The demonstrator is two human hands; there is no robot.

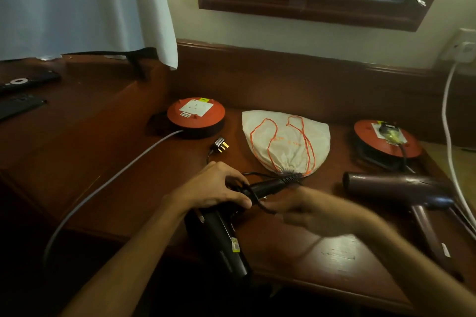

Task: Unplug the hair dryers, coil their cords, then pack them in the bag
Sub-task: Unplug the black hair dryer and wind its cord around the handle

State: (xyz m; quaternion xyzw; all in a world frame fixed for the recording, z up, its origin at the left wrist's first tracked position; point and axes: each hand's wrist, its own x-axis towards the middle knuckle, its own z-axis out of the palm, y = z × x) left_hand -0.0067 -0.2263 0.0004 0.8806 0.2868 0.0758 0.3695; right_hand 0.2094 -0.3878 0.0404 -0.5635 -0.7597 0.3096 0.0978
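A black hair dryer (219,237) lies at the desk's front edge, its handle pointing toward the bag. My left hand (219,188) grips that handle where the cord leaves it. My right hand (304,211), blurred, pinches a loop of the black cord (265,210) beside the handle. The cord's plug (220,145) lies loose on the desk, out of the left red cord reel (195,117). A white drawstring bag (286,141) with orange strings lies flat in the middle. A purple hair dryer (401,188) rests at the right, its plug (391,134) seated in the right red reel (386,140).
A grey cable (108,183) runs from the left reel off the desk's front. A white cable (448,136) drops from a wall socket (463,51) at the far right. Two remote controls (23,92) lie on the raised shelf at left. A curtain hangs behind.
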